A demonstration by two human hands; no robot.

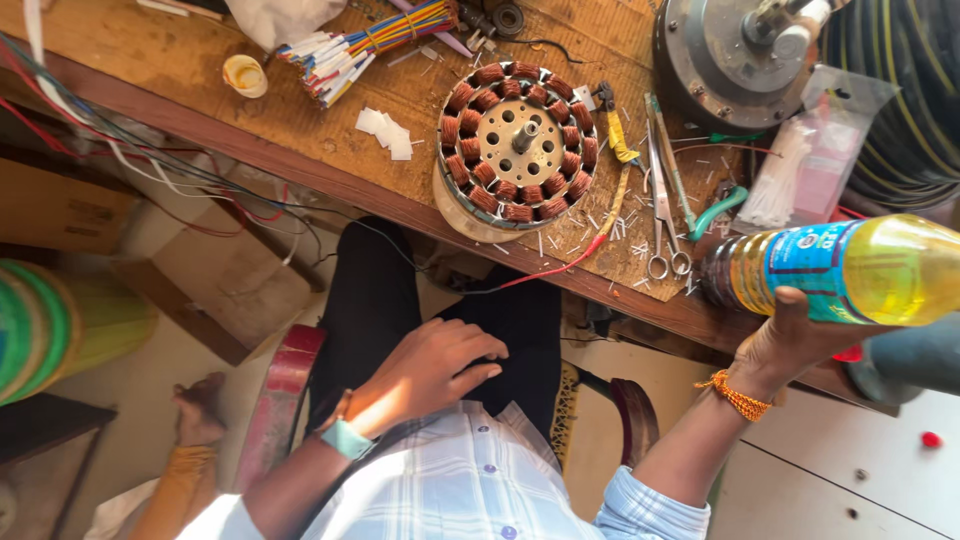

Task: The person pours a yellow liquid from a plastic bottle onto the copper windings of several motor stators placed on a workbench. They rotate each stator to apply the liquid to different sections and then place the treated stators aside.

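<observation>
My right hand (790, 335) grips a plastic bottle (850, 270) of yellow liquid with a blue label, held on its side over the bench's near right edge. Resting on my thigh in dark trousers, my left hand (430, 370) holds nothing, its fingers apart; a teal band is on that wrist. On the wooden bench (180, 70) in front of me lies a round motor stator (517, 148) with copper-wound coils around a metal hub. A red wire (560, 268) trails from it over the bench edge.
Scissors (662, 215), a yellow-handled tool (620, 135), a bundle of coloured wires (365, 45), white paper slips (385, 132) and a clear bag (810, 160) lie on the bench. A round metal motor housing (730, 50) sits at the back right. A cardboard box (225, 285) stands on the floor at left.
</observation>
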